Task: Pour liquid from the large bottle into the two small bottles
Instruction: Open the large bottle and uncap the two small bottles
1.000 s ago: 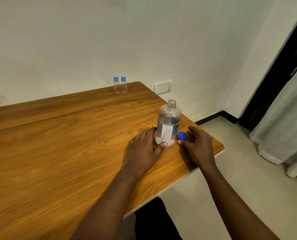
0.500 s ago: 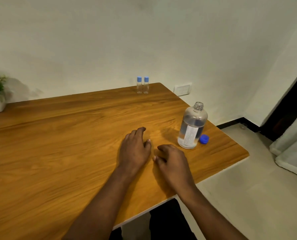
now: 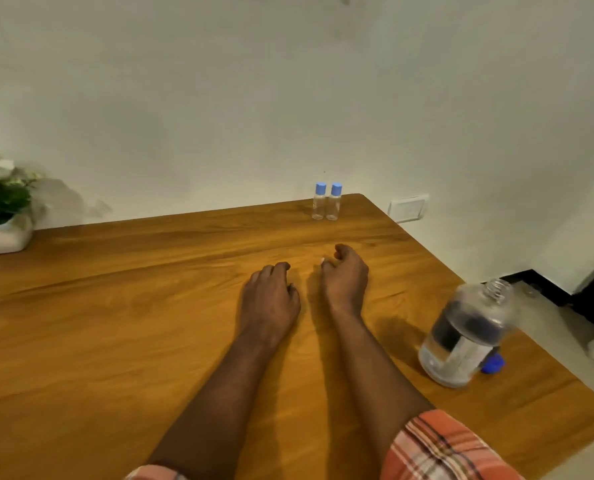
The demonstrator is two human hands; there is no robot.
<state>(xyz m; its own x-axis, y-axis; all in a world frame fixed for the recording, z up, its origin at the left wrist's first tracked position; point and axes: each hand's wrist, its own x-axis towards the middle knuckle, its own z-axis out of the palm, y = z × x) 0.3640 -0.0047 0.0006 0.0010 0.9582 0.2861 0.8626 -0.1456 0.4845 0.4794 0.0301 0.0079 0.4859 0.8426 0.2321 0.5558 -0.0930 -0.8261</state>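
Clear plastic large bottle (image 3: 463,336), about half full, stands uncapped well to the right of the right hand (image 3: 345,277) and nearer the person, close to the surface (image 3: 115,323) edge. Its blue cap (image 3: 492,362) lies on the wood just beside the bottle's base, on the side away from the hands. So the opening step looks done.

Two small bottles (image 3: 326,202) stand side by side, touching or nearly so, well beyond both hands near the far edge by the wall. Both carry blue caps and look empty; level hard to read at this range. Judged progress: early. Left to do: bring the small bottles in, uncap each, pour into both.

Left hand (image 3: 269,299) rests palm down, fingers loosely curled, its grip empty. Right hand just beside it, a little farther forward, fingers curled in, also holding nothing. Both point toward the small bottles.

Surroundings: potted plant (image 3: 1,206) in a white pot far to the left of the left hand, against the wall; wall socket plate (image 3: 408,207) beyond the surface corner. Checked sleeves show at the bottom of the view.

Nothing stands between the hands and the small bottles. Main hazard, as a judgement: the open bottle sits near the right forearm and the edge, so a careless elbow could tip it.
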